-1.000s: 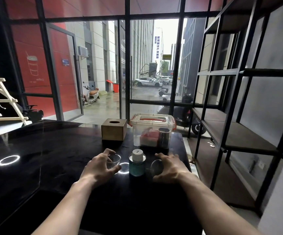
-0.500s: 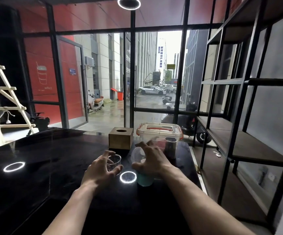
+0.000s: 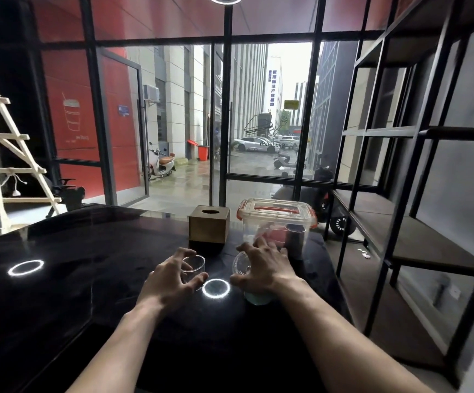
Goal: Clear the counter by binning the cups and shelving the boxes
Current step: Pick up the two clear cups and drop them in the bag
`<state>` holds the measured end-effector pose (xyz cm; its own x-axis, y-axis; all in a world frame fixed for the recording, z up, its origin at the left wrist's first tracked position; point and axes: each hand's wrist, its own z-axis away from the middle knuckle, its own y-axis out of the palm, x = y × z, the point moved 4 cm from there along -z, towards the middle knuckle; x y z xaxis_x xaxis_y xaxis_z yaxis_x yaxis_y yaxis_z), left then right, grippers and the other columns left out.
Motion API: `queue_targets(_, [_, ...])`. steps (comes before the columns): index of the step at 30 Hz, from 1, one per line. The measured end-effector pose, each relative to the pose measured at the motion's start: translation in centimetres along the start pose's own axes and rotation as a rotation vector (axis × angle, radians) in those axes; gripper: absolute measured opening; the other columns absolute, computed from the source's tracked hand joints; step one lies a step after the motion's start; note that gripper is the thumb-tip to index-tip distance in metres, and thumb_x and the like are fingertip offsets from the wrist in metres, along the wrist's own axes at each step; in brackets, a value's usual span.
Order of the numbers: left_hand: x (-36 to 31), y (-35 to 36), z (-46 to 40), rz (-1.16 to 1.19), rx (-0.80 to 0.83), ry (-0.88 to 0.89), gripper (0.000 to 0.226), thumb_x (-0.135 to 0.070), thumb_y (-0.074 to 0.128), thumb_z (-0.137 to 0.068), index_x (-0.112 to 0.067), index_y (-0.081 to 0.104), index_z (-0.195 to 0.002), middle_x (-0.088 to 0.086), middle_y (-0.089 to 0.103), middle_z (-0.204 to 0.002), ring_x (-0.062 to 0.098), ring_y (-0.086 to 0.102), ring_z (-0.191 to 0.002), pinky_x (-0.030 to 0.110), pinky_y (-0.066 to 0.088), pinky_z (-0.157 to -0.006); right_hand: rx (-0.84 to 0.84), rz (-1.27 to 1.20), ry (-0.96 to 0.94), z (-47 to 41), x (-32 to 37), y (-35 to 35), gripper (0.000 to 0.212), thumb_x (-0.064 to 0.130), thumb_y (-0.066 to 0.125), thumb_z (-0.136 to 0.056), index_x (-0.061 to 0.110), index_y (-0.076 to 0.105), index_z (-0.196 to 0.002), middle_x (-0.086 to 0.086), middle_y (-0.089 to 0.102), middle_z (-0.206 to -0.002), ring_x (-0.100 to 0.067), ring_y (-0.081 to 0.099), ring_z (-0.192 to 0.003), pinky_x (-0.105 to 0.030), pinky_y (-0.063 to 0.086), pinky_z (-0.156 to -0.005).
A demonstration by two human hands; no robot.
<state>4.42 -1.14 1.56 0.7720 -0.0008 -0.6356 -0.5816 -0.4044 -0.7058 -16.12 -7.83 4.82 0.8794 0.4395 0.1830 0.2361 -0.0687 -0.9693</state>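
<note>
On the black counter [image 3: 88, 293], my left hand [image 3: 170, 276] curls around a small clear cup [image 3: 193, 264] that stands upright. My right hand [image 3: 262, 269] holds a second clear cup [image 3: 238, 265], tilted on its side above a teal bottle [image 3: 258, 298] whose top is hidden under the hand. Behind the hands stand a wooden tissue box [image 3: 208, 226] and a clear plastic storage box [image 3: 277, 222] with red latches and dark and red items inside.
A black metal shelf unit [image 3: 400, 236] with wooden boards rises to the right of the counter. A pale wooden ladder [image 3: 5, 154] leans at the far left. Glass walls and a door lie beyond the counter's far edge. No bin is in view.
My right hand has lifted its clear cup from the counter and carried it left, over the teal bottle. My left hand stays around its cup. The view has tilted upward.
</note>
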Motion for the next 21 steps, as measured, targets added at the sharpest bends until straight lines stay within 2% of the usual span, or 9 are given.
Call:
queue_targets(2, [-0.1, 0.3, -0.1, 0.004, 0.002, 0.006, 0.056, -0.061, 0.07, -0.074, -0.045, 0.053, -0.124, -0.015, 0.068, -0.104, 0.01, 0.069, -0.09, 0.041, 0.056, -0.088, 0.062, -0.029, 0.031, -0.2, -0.4, 0.3, 0.08, 0.064, 0.063, -0.076, 0.04, 0.04, -0.148, -0.011, 0.036, -0.155, -0.036, 0.036, -0.141, -0.059, 0.034, -0.112])
queue_targets(4, [-0.2, 0.6, -0.3, 0.006, 0.011, 0.014, 0.056, -0.059, 0.071, -0.075, -0.044, 0.053, -0.126, -0.014, 0.068, -0.105, 0.009, 0.069, -0.091, 0.038, 0.055, -0.086, 0.107, -0.068, 0.045, -0.3, -0.7, 0.4, 0.08, 0.063, 0.063, -0.076, 0.042, 0.039, -0.149, -0.011, 0.033, -0.157, -0.036, 0.037, -0.14, -0.055, 0.042, -0.109])
queue_targets(7, [-0.4, 1.1, -0.5, 0.013, 0.028, 0.024, 0.057, -0.058, 0.072, -0.076, -0.042, 0.053, -0.127, -0.012, 0.068, -0.105, 0.008, 0.069, -0.09, 0.036, 0.055, -0.084, 0.137, -0.074, 0.035, -0.4, -0.8, 0.7, 0.083, 0.054, 0.076, -0.074, 0.041, 0.039, -0.147, -0.011, 0.037, -0.151, -0.036, 0.045, -0.134, -0.049, 0.046, -0.107])
queue_targets(12, [-0.3, 1.5, -0.8, 0.003, 0.04, 0.022, 0.058, -0.058, 0.073, -0.076, -0.041, 0.053, -0.128, -0.013, 0.069, -0.107, 0.011, 0.069, -0.094, 0.037, 0.054, -0.087, 0.116, -0.067, 0.031, -0.8, -1.1, 1.2, 0.08, 0.029, 0.08, -0.075, 0.041, 0.041, -0.145, -0.01, 0.047, -0.137, -0.036, 0.054, -0.126, -0.043, 0.05, -0.102])
queue_targets(17, [-0.6, 1.8, -1.1, 0.008, 0.054, 0.029, 0.06, -0.059, 0.073, -0.076, -0.041, 0.053, -0.129, -0.013, 0.069, -0.106, 0.011, 0.07, -0.093, 0.039, 0.055, -0.087, 0.047, -0.083, 0.011, -0.5, -1.5, 0.4, 0.076, 0.028, 0.077, -0.078, 0.041, 0.042, -0.144, -0.01, 0.049, -0.139, -0.035, 0.053, -0.126, -0.043, 0.049, -0.102])
queue_targets(21, [-2.3, 2.0, -1.8, 0.028, 0.066, 0.065, 0.06, -0.055, 0.074, -0.078, -0.038, 0.053, -0.131, -0.008, 0.071, -0.111, 0.015, 0.07, -0.094, 0.039, 0.054, -0.085, -0.065, -0.082, 0.022, 0.0, -2.4, -2.0, 0.082, 0.025, 0.08, -0.075, 0.041, 0.039, -0.145, -0.007, 0.045, -0.148, -0.035, 0.052, -0.129, -0.048, 0.051, -0.102])
